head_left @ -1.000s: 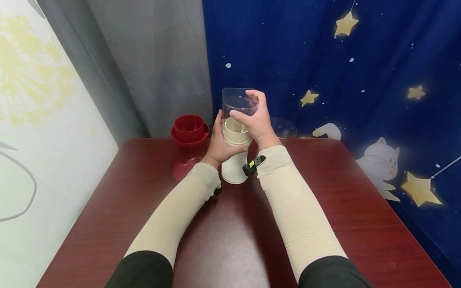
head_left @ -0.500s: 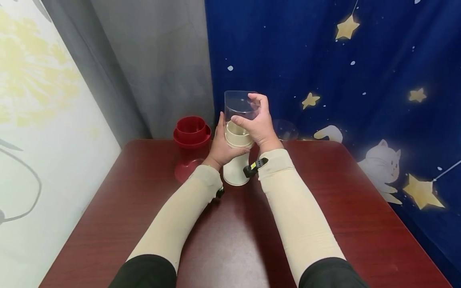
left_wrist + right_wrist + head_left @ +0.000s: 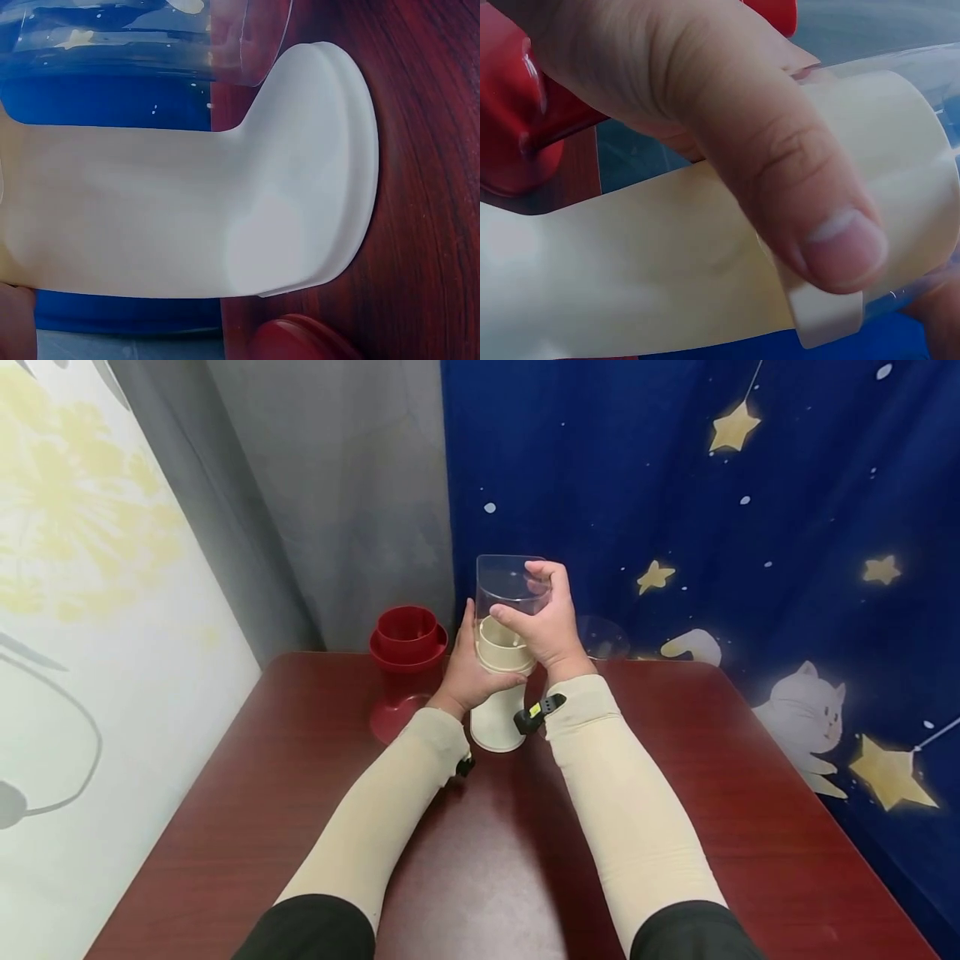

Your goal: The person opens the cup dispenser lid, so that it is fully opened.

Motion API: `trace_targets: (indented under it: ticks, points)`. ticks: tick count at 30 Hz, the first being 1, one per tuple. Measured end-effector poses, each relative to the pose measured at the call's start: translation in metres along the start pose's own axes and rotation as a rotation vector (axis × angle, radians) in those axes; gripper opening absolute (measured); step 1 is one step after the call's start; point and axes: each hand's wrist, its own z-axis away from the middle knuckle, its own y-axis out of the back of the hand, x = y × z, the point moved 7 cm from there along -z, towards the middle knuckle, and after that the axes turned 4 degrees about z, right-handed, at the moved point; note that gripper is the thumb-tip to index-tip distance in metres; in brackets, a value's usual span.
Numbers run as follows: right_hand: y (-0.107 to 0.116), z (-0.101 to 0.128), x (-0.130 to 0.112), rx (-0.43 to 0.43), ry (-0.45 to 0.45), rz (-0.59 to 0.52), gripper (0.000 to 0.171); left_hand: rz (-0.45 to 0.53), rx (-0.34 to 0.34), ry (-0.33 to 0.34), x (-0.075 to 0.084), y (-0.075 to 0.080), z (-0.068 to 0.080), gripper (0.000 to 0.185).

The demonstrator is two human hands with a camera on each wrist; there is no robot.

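Gripping: right hand (image 3: pixel 542 625) has its fingers (image 3: pixel 551 578) curled round the clear cover (image 3: pixel 508 583), thumb pressed on its wall over the cream stand (image 3: pixel 500 714).
Left hand: left hand (image 3: pixel 467 670) wraps the stand's upper cup from the left.
Change: grip and stand much as a second ago.
Room: stand sits at the worktop (image 3: pixel 675 793) far edge, red stand (image 3: pixel 403 660) just beside it; near side open.
Views: left wrist alone shows the stand's flared foot (image 3: pixel 330 165) flat on wood.
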Motion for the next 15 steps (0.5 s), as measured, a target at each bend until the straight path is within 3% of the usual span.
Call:
trace_targets:
  ticks: [10,15]
  points:
    - [0.0017,0.0008,-0.0041,0.017,0.017,-0.002,0.077,0.009,-0.011,-0.015,0.0028,0.0009,0.0008,0.154]
    - [0.0034,-0.0016,-0.0047,0.023,0.024,0.000,0.075,0.004,-0.003,0.021,0.0022,0.0000,0.0015,0.153]
